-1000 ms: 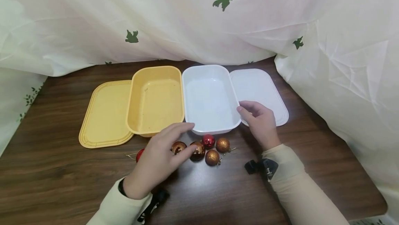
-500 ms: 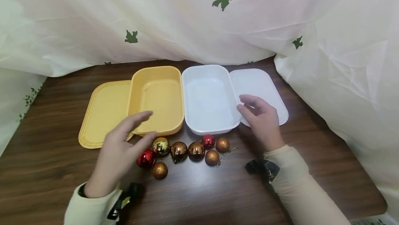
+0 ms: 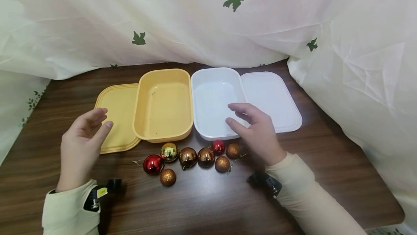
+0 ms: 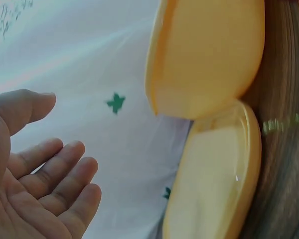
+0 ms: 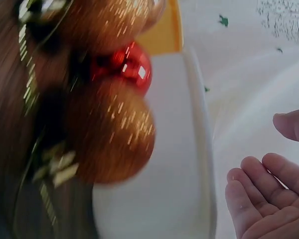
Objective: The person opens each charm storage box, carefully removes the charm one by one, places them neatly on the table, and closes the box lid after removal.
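Note:
My left hand [image 3: 83,142] hangs over the near left part of the yellow lid [image 3: 120,119], holding nothing, its fingers relaxed. Over the near right part of the white box [image 3: 211,97] is my right hand [image 3: 255,130], loosely curved with nothing in it. A row of Christmas balls lies on the table before the boxes. At its left are a large red ball [image 3: 153,164], a mirrored gold ball [image 3: 169,152] and a glitter ball [image 3: 167,177]. Two shiny brown balls, one here [image 3: 206,157], sit mid-row. A small red ball [image 3: 218,147] and glittery orange balls [image 3: 222,164] lie at the right.
The yellow box [image 3: 163,108] stands against the white box's left side; both have bare floors. The white lid [image 3: 270,101] lies flat on the right. A pale curtain [image 3: 182,21] with green bird shapes hangs behind the brown wooden table [image 3: 208,209].
My left hand has swung left from above the balls to the yellow lid, uncovering them. My right hand has left the white box's right rim and moved left over the box.

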A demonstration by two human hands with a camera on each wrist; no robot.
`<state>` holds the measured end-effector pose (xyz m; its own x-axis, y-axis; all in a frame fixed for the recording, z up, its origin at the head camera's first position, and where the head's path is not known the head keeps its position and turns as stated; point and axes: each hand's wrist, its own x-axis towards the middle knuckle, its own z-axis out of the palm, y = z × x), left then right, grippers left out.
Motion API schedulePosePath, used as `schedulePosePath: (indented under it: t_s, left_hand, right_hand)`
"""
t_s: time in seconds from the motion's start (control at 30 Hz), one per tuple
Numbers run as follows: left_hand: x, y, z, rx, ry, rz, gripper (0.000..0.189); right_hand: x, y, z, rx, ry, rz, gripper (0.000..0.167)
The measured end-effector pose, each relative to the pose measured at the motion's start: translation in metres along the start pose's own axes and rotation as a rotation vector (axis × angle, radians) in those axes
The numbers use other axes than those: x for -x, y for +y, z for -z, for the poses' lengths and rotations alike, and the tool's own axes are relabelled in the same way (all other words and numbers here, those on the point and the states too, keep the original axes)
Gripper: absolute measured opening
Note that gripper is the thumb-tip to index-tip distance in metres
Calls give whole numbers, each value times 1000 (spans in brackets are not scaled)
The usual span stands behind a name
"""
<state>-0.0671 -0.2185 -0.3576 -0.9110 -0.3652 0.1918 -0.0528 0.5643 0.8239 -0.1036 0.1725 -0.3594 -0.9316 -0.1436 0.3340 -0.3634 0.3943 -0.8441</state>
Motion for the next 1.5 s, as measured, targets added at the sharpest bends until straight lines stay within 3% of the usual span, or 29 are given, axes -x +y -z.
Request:
schedulePosePath:
  t_s: [0.33,0.47,0.57,0.77,0.97,1.2,1.5]
  left_hand:
    - [-12,-24,9,126,57,198,36]
    - [-17,-32,14,225,96,301,34]
    - [-19,-39,17,223,96,364,36]
    - [-20,-52,19,77,36,407,49]
    - [-21,-64,25,-27,-17,429,58]
    - [-24,-75,34,-216,-62,451,61]
    - [-23,-84,40,-318,-138,432,59]
  right_hand:
    - [1,-23,-24,9,-96,35,35]
    - [2,-28,-37,-6,-108,105,34]
    - [3,-33,-46,-19,-121,182,33]
    - [2,-38,-58,-44,-150,259,30]
    - [3,-43,-67,-45,-209,243,31]
    - [3,-55,-83,-45,-266,236,31]
    - [-2,-72,-101,-47,-297,245,30]
